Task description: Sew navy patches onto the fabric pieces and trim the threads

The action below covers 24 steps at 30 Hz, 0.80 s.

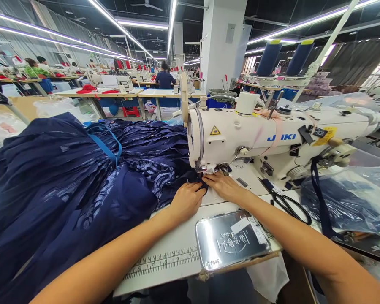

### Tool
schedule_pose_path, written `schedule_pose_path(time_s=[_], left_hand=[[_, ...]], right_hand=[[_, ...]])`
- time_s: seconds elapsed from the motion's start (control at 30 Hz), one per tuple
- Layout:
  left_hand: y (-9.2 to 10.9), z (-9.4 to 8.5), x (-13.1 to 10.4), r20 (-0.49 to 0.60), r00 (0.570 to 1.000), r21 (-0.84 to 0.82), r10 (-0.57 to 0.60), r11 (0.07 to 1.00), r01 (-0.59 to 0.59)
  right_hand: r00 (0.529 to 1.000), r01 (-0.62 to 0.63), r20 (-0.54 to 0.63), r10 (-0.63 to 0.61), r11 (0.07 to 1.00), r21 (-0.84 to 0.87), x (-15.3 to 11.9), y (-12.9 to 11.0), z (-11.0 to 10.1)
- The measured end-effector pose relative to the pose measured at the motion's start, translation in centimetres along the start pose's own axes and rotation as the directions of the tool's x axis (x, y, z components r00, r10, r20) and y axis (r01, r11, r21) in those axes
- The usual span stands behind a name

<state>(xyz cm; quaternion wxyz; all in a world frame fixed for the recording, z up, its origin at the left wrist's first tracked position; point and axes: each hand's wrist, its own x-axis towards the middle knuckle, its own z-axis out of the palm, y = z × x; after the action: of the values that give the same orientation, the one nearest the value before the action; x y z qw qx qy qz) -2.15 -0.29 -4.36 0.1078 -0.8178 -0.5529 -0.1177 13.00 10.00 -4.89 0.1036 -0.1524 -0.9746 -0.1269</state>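
A white sewing machine (228, 135) stands over the work, its needle area partly hidden by its head and my fingers. Navy fabric (129, 190) with lighter lace-like bands spreads left of it, and a small dark end runs under the machine head. Closed over that end, my left hand (188, 198) presses the cloth just in front of the needle area. My right hand (223, 185) reaches in from the other side, its bent fingertips holding the fabric's edge close beneath the head.
A blue strap (104, 145) ties the gathered navy pile. A shiny metal tin (231, 240) sits at the table's front edge, beside a printed ruler (164, 259). Black-handled scissors (288, 204) lie right of the machine, near a clear plastic bag (351, 198). Thread cones (269, 57) stand behind.
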Motion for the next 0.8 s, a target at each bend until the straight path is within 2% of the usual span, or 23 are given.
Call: schedule_pose_path(time_s=[0.27,0.47,0.63,0.8], left_hand=[[-0.1,0.2,-0.1,-0.038,0.999,-0.012,-0.011,1.0,0.011],[-0.8,-0.4,-0.9,0.01,1.0,-0.092,0.001,0.996,0.0],[-3.1,-1.4,-0.8,0.078,0.997,-0.194,0.028,0.981,-0.012],[-6.1,-1.7,0.6,0.093,0.994,-0.237,0.056,0.971,-0.032]], right_hand=[[0.999,-0.044,0.0,0.044,0.999,-0.011,0.2,-0.1,-0.1],[0.998,-0.067,0.0,0.067,0.998,0.013,0.3,-0.2,-0.2],[0.996,-0.073,-0.039,0.075,0.997,0.04,0.2,-0.6,-0.5],[0.985,-0.035,-0.169,0.045,0.997,0.063,0.3,-1.2,-0.4]])
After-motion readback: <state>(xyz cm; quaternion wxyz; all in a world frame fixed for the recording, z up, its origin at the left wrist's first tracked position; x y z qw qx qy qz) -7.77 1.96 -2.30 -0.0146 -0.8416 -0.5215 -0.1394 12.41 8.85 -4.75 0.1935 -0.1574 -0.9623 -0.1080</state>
